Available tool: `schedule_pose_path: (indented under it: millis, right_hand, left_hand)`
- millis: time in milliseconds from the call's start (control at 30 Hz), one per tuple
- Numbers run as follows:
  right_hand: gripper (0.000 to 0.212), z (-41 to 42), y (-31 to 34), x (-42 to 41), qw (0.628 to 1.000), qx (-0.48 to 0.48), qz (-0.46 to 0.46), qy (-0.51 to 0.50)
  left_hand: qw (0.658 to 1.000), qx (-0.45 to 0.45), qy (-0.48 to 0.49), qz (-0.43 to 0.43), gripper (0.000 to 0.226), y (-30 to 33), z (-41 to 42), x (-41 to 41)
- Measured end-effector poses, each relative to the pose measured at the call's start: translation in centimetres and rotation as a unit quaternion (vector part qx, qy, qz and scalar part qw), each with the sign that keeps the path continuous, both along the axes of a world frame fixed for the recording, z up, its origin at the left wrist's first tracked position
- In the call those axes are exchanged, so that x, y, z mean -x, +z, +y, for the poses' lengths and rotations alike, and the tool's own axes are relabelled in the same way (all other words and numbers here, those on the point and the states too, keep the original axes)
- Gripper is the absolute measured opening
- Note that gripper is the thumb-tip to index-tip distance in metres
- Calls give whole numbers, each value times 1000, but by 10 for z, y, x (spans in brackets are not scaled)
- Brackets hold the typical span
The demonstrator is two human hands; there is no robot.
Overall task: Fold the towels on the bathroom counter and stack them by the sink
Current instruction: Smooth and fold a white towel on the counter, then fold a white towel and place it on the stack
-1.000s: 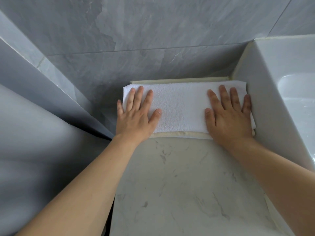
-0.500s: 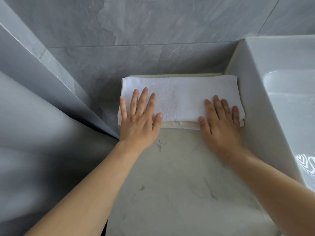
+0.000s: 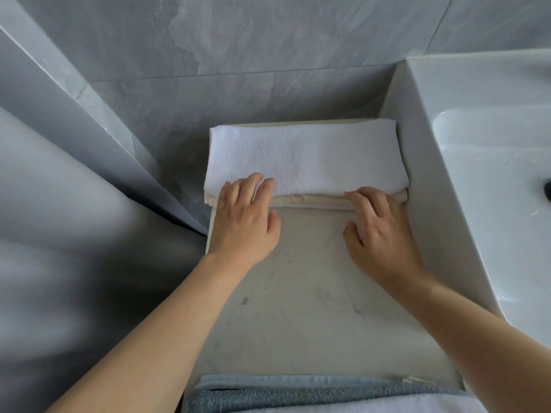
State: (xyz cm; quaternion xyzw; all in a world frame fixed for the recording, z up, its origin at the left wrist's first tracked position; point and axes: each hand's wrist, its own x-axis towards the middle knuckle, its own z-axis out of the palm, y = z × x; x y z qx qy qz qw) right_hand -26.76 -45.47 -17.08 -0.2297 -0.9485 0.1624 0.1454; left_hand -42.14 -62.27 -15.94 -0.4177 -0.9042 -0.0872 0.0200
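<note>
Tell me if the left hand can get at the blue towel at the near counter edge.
Probably yes: the left hand only rests on the white towel, holding nothing, and bare counter lies between it and the blue towel.

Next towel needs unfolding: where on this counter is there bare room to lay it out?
The bare marble counter between the folded stack and the towels at the near edge is free, bordered right by the sink wall. The back is crowded: white towel on a beige towel, both hands at their front edge. Blue towels fill the near edge.
</note>
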Motion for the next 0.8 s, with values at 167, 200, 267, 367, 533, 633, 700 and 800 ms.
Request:
schedule_pose_path:
  millis: [167,200,267,367,533,633,700,800]
  right_hand:
    - [44,-9,4,-18,1000,13,-10,8]
    - [43,-12,5,-22,999,25,-14,18]
    - [39,-19,9,-32,997,51,-29,57]
    - [36,-28,17,-52,987,89,-51,122]
    - [20,-36,24,-99,981,118,-61,143]
    - [19,-41,30,-131,981,127,-76,125]
    - [20,-44,33,-149,978,140,-87,126]
    - [29,-47,38,-173,975,152,-93,133]
  left_hand:
    - [999,-24,-10,-40,49,0,-15,-31]
    - [999,-25,-12,-47,49,0,-18,-37]
    - [997,-34,-12,-63,50,2,-23,-49]
    - [995,-55,-13,-84,49,12,-30,-67]
    - [980,-11,-51,-192,49,31,-48,-108]
    - [954,65,-67,-284,45,40,-56,-139]
    - [941,110,-76,-312,45,45,-61,-156]
    - [918,185,-81,-340,47,49,-70,-177]
